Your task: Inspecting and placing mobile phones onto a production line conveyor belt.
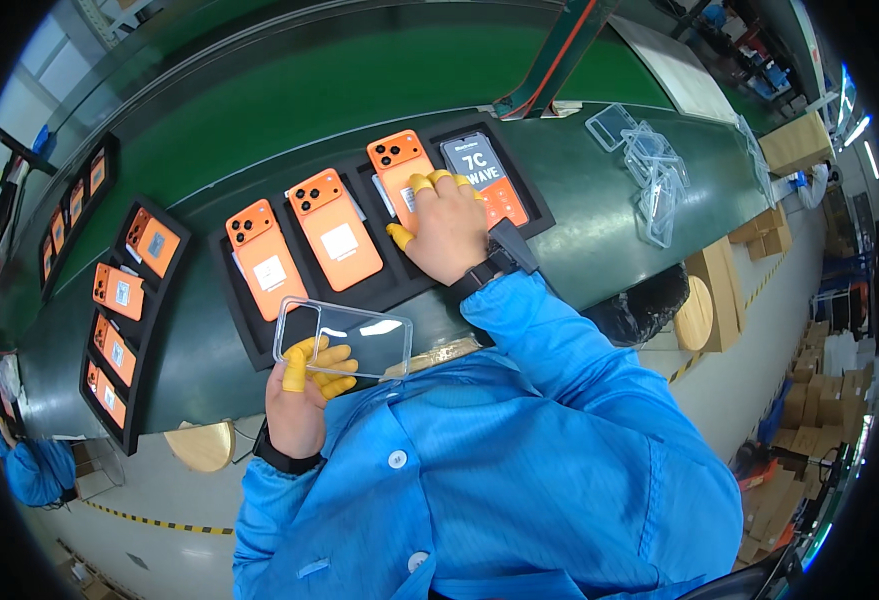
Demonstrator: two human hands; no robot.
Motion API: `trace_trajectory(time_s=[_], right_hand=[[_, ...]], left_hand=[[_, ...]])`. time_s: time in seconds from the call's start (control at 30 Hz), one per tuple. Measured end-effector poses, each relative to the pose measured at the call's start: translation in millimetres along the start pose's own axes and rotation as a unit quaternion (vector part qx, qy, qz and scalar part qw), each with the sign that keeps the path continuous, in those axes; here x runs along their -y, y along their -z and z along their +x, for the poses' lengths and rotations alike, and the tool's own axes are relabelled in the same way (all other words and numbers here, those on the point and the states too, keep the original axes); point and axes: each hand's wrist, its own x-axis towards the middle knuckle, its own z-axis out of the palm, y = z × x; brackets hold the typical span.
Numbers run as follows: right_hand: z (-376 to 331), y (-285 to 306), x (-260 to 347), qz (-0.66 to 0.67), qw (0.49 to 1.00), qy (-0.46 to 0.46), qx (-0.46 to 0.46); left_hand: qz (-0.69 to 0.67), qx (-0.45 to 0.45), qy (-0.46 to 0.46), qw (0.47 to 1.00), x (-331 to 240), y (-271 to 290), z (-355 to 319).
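Note:
My left hand (304, 400), with yellow finger cots, holds a clear phone case (364, 340) by its left end at the tray's near edge. My right hand (449, 228) reaches over an orange phone (396, 155), thumb at its left side and fingers across its right; the palm hides its lower part. This phone lies in a black foam tray (531, 185). Left of it in the tray are a middle orange phone (334, 228) and a left orange phone (264, 258), each bearing a white label. A phone with a printed grey-and-orange screen (479, 165) lies to the right.
Several clear cases (654, 175) are piled on the green work surface (599, 260) at the right. More black trays (171, 290) with orange phones stand at the left. A green post (549, 60) rises behind. Round wooden stools (694, 312) and cartons flank the bench.

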Motion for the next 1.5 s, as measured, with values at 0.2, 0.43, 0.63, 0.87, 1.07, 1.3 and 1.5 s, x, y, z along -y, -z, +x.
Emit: trace_trajectory(time_s=[0.2, 0.43, 0.63, 0.87, 1.07, 1.3, 1.5], right_hand=[[7, 7, 0, -0.013, 0.999, 0.007, 0.045], [2, 21, -35, 0.214, 0.969, -0.114, -0.036], [-7, 29, -58, 0.475, 0.857, -0.199, 0.016], [-59, 61, -21, 0.694, 0.661, -0.181, 0.222], [-78, 60, -6, 0.713, 0.601, -0.209, 0.294], [-80, 64, -6, 0.708, 0.586, -0.226, 0.321], [-88, 60, -6, 0.734, 0.559, -0.236, 0.304]], left_hand=[[0.004, 0.004, -0.015, 1.000, -3, 7, 2], [0.037, -0.015, -0.048, 0.998, -8, 7, -1], [0.059, -0.034, -0.037, 0.997, -7, 3, 6], [0.055, 0.039, -0.026, 0.997, -18, -13, 17], [0.097, 0.107, -0.047, 0.988, -27, -26, 12], [0.139, 0.138, -0.058, 0.979, -26, -23, 9], [0.069, 0.191, -0.018, 0.979, -23, -13, 12]])
